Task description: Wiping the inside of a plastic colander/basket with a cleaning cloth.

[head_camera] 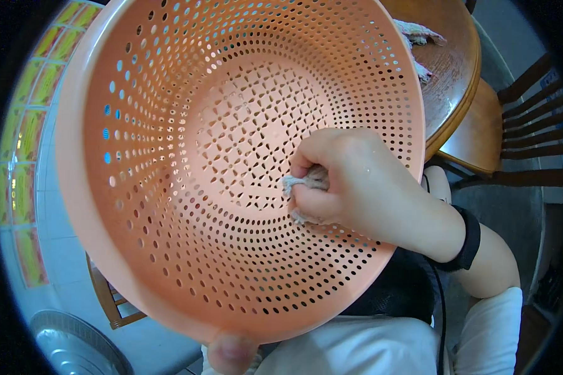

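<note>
A large round plastic colander (274,133), peach-orange and full of small holes, is held up tilted so that its inside faces me. At its lower rim shows the thumb of my left hand (233,351); the other fingers are hidden behind the colander. My right hand (345,176), with a black band on the wrist, reaches inside over the right rim. It grips a bunched, greyish-white cloth (305,180) close to the lower right of the colander's patterned base. Whether the cloth touches the plastic cannot be made out.
Behind the colander at upper right stands a round wooden table (455,89) bearing another crumpled cloth (420,35). A wooden slatted chair (535,131) is beside it. At lower left is a round metal lid or basin (77,344). Yellow-and-red printed sheets (30,136) line the far left.
</note>
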Demonstrator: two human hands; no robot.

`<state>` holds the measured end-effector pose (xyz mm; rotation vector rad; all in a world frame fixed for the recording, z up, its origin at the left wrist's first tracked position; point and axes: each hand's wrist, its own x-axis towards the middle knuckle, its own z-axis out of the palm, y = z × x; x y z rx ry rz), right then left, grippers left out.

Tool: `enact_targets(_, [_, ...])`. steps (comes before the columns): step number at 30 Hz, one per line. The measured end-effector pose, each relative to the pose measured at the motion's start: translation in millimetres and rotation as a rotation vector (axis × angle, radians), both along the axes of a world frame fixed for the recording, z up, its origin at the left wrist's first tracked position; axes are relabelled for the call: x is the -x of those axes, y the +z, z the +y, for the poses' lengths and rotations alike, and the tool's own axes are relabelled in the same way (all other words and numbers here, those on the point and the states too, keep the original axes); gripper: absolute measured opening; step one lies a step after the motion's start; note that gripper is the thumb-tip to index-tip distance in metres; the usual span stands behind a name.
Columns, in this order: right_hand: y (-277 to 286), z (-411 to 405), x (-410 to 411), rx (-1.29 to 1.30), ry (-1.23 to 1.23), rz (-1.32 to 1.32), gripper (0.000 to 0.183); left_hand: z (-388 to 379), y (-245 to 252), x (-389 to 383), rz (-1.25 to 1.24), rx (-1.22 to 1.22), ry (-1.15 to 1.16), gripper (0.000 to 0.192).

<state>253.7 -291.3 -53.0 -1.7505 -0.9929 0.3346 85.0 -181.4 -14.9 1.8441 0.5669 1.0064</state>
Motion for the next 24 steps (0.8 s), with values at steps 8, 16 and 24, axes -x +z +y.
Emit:
enact_targets(8, [-3, 4, 2, -0.07, -0.017, -0.035, 0.021, 1, -1, -2, -0.011, -0.002, -0.01, 0.108])
enact_targets(16, [-1, -8, -7, 0.123, 0.053, 0.054, 0.019, 5, 1, 1, -0.015, -0.011, 0.014, 0.108])
enact_targets(24, [0, 2, 1, -0.092, 0.036, -0.191, 0.016, 4, 1, -1, -0.024, -0.02, 0.011, 0.107])
